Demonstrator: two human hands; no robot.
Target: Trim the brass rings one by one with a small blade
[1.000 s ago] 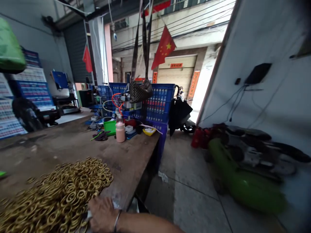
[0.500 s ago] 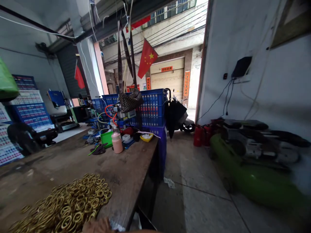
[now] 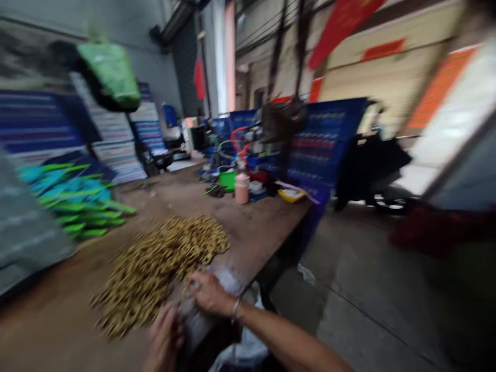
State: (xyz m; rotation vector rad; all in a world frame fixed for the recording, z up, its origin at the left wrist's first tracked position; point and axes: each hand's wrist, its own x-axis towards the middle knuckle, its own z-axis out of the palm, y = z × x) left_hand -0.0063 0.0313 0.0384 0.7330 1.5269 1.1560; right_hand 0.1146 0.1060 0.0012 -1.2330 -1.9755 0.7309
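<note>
A wide heap of brass-coloured rings (image 3: 166,258) lies on the brown worktable. At the heap's near right edge is my right hand (image 3: 209,294), its fingers pinched together; what is between them is too blurred to make out. A bracelet (image 3: 235,308) circles that wrist. My left hand (image 3: 166,330) is lower and to the left, beside the heap, with its fingers curled in and smeared by motion. Under and beside the hands lies a pale, see-through plastic sheet or bag (image 3: 228,279) at the table edge.
Bright green and turquoise strips (image 3: 85,196) are piled at the left. Farther back stand a pink bottle (image 3: 242,187), a green box (image 3: 227,181) and a yellow tray (image 3: 290,195). A whitish bag (image 3: 248,341) hangs below the table edge (image 3: 271,253). Blue crates (image 3: 321,139) rise behind.
The view has swung left and down, so the ring heap sits nearer the middle. Both my hands now show; before, only a bit of one was at the bottom edge.
</note>
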